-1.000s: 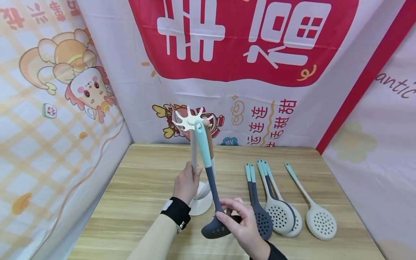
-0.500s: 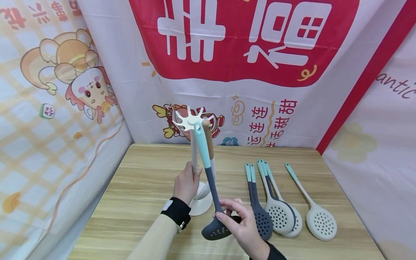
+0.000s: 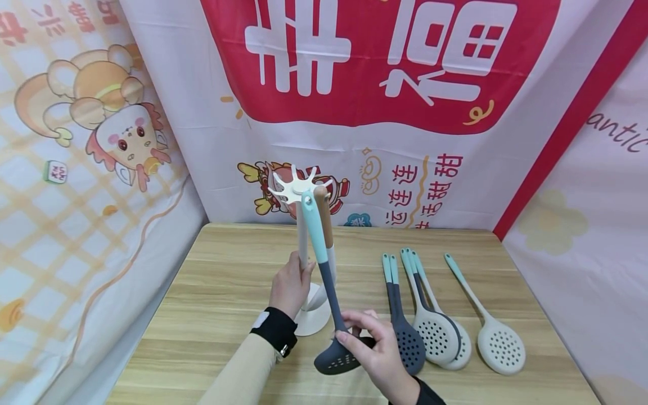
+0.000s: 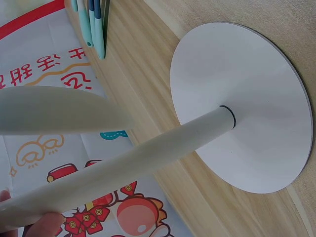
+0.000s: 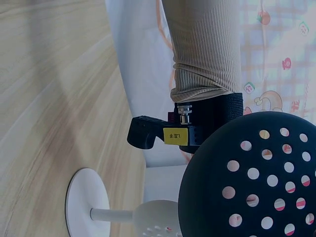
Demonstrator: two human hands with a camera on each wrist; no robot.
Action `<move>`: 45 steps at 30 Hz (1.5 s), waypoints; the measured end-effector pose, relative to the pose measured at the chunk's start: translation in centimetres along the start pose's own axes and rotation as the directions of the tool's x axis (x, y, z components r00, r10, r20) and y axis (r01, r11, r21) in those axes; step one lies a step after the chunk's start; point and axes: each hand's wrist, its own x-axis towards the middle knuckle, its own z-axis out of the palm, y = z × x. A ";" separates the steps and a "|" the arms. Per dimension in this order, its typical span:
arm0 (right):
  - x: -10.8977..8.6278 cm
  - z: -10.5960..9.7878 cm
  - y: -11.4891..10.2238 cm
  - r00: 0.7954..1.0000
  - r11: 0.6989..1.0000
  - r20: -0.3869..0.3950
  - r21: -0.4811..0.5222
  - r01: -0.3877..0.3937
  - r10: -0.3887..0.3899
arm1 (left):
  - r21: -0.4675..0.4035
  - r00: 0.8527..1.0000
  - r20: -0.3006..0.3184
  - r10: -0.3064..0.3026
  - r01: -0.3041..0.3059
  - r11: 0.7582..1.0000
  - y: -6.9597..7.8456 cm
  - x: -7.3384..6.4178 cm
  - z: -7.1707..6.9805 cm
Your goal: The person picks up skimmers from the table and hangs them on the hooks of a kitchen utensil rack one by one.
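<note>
In the head view my left hand (image 3: 292, 286) grips the pole of a white utensil stand (image 3: 311, 323) with a ring of hooks on top. My right hand (image 3: 376, 349) pinches a dark grey skimmer (image 3: 332, 292) at its neck, just above the perforated head. Its mint handle points up, and the handle's end overlaps the hooks. Behind it a wood-handled white skimmer (image 3: 325, 219) hangs from the stand. The left wrist view shows the pole (image 4: 163, 150) and round base (image 4: 266, 74). The dark perforated head (image 5: 210, 163) fills much of the right wrist view, with no right fingers visible there.
Several mint-handled skimmers lie on the wooden table (image 3: 212, 315) at the right: a dark grey one (image 3: 409, 343), a stacked group with a pale one (image 3: 435, 336) uppermost, and a separate pale one (image 3: 500, 346). Printed cloth (image 3: 354, 140) hangs behind and at both sides.
The held skimmer's handle end has shifted very slightly left and down, and its head slightly lower. The left hand and stand stay put. The left cloth sways.
</note>
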 end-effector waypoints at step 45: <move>0.7 0.4 1.5 0.932 0.930 0.075 -0.124 -0.345 0.355 | 0.009 0.999 -0.026 0.046 -0.046 0.999 0.0 -0.2 -0.1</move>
